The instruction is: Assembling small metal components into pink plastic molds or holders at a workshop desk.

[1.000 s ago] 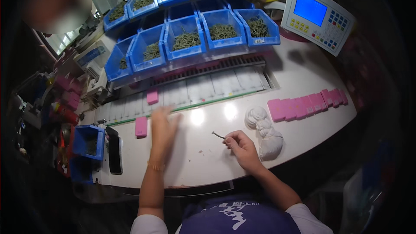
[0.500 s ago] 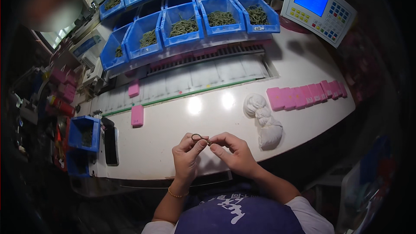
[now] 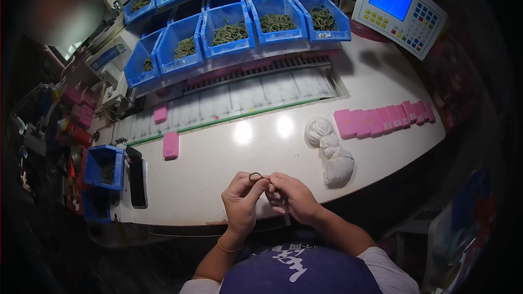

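Dark ring, 1 pc., lower ctr. of frame, in L hand.
L hand: thumb & finger pinched on ring; R hand: fingertips just beside it, grip hidden, can't tell. Blue bins w/ dark twisted pcs., top ctr.; pink blocks, row, mid-right; white cloth, knotted, right of ctr.; black phone, lower left; gray control panel, upper right.
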A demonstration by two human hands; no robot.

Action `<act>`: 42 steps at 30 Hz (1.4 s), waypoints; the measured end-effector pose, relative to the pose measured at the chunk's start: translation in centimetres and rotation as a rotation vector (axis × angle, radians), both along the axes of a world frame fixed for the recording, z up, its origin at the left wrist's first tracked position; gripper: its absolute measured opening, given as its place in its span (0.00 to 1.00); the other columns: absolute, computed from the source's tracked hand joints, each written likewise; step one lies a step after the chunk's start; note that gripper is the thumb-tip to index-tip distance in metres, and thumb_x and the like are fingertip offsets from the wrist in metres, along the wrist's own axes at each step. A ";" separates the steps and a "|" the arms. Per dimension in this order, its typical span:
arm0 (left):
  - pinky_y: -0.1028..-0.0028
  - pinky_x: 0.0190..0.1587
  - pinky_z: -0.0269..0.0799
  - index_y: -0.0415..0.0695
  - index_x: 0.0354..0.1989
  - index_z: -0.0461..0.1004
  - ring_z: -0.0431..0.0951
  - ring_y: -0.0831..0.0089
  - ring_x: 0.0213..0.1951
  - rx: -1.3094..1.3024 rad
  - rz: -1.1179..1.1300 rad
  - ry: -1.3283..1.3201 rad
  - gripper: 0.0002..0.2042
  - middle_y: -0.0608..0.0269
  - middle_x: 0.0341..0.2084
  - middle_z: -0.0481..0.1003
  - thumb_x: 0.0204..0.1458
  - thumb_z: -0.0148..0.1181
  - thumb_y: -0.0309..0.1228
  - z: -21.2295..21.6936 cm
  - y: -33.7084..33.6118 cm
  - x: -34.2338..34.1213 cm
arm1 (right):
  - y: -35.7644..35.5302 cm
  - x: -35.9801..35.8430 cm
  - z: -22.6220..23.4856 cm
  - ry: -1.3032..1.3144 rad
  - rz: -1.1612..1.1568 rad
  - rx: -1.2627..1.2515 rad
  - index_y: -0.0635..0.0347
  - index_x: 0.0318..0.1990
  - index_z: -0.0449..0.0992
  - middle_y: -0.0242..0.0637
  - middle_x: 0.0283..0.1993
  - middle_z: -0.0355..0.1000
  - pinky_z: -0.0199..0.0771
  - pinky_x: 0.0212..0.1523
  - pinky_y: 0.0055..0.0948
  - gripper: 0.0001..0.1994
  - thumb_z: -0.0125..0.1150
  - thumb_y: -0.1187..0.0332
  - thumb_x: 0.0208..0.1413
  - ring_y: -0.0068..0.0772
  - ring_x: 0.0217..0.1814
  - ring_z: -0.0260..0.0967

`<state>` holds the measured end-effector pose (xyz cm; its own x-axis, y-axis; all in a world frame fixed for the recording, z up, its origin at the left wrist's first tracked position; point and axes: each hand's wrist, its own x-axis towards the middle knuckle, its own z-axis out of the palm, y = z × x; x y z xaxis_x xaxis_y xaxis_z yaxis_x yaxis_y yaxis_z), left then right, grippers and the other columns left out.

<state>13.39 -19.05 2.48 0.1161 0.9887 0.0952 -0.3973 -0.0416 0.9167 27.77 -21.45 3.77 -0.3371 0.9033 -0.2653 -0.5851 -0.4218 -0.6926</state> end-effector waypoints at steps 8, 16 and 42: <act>0.70 0.41 0.78 0.41 0.38 0.84 0.74 0.71 0.30 0.596 0.257 0.639 0.13 0.62 0.27 0.75 0.42 0.71 0.16 1.2 1.5 -1.6 | -3.8 1.2 -1.7 -1.022 0.142 0.613 0.59 0.41 0.74 0.43 0.31 0.74 0.73 0.31 0.35 0.12 0.50 0.60 0.67 0.42 0.29 0.73; 0.70 0.38 0.76 0.44 0.38 0.84 0.75 0.66 0.31 0.819 0.325 0.805 0.17 0.63 0.26 0.77 0.36 0.70 0.15 2.2 2.1 -1.7 | -5.3 0.4 -7.6 -1.548 0.049 0.964 0.58 0.30 0.75 0.42 0.22 0.73 0.74 0.24 0.39 0.10 0.60 0.62 0.59 0.44 0.22 0.74; 0.70 0.33 0.64 0.46 0.36 0.83 0.74 0.70 0.26 1.029 0.239 0.996 0.12 0.67 0.25 0.77 0.40 0.72 0.22 4.5 2.8 -2.8 | 1.5 1.2 1.3 -1.020 -0.470 1.063 0.61 0.46 0.79 0.42 0.35 0.80 0.78 0.30 0.28 0.12 0.67 0.77 0.54 0.35 0.32 0.80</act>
